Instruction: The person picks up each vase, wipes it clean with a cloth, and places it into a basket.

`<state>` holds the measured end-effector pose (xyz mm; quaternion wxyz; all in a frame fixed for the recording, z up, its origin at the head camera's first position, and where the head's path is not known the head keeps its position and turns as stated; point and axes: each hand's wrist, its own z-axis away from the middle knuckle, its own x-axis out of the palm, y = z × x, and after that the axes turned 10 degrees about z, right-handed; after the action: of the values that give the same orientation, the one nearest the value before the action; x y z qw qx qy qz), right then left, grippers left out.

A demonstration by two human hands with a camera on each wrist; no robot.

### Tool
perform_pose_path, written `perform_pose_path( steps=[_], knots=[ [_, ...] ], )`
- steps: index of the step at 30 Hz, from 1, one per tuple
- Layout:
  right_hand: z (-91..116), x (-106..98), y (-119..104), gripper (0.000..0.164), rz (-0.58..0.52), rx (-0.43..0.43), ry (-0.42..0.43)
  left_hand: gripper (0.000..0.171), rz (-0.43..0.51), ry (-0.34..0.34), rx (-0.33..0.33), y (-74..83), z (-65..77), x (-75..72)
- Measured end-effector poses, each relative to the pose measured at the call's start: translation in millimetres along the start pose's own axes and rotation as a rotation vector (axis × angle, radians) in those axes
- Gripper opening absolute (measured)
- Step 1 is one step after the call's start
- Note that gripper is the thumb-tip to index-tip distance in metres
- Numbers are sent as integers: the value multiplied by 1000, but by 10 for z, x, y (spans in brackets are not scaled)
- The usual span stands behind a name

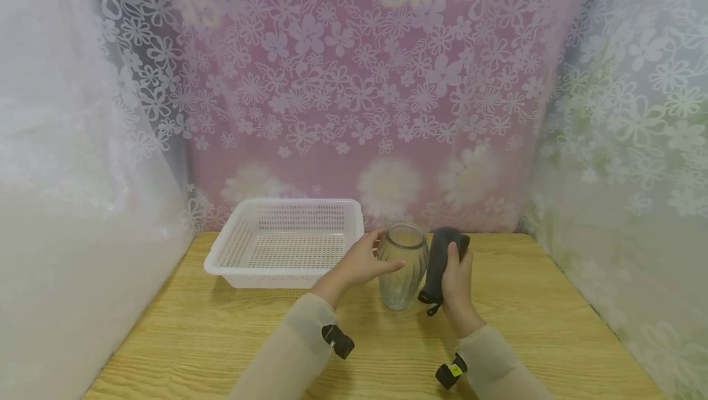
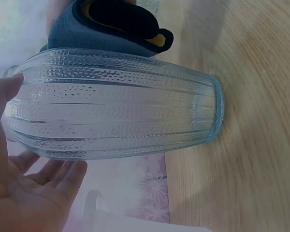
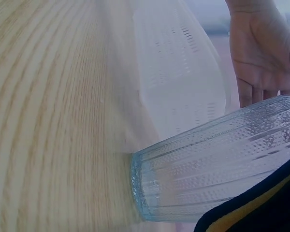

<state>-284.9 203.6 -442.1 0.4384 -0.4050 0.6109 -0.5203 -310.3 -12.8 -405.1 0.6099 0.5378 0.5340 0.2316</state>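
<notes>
Glass vase (image 1: 399, 286) stands upright on the wooden table (image 1: 193, 338), just right of the white plastic basket (image 1: 265, 271), and I can see right through its bumpy sides. The person's left hand (image 1: 361, 262) has its fingers spread loosely around it near the top. The right hand (image 1: 458, 280) grips a dark folded cloth (image 1: 438, 263) beside it. The basket shows its holey bottom.
</notes>
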Motion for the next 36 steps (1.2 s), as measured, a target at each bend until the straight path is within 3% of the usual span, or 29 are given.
perform_pose_path(
  steps=[9,15,18,24,27,31,36],
  knots=[
    [94,-29,-156,68,-14,-15,-22,92,70,-86,-32,-9,-18,-114],
    [140,-35,-224,64,-1,-40,-8,92,107,-73,-19,-33,6,-84],
    [101,-24,-178,57,11,-61,14,94,89,-13,-2,-7,40,-12],
    [97,-4,-132,58,62,-146,51,99,-48,260,17,88,100,237],
    [134,2,-116,59,86,-185,63,102,-105,352,1,103,137,361],
    [173,14,-97,57,87,-232,53,105,-156,398,-6,88,166,445],
    [171,9,-106,54,84,-290,52,100,-161,394,25,101,151,412]
  ],
)
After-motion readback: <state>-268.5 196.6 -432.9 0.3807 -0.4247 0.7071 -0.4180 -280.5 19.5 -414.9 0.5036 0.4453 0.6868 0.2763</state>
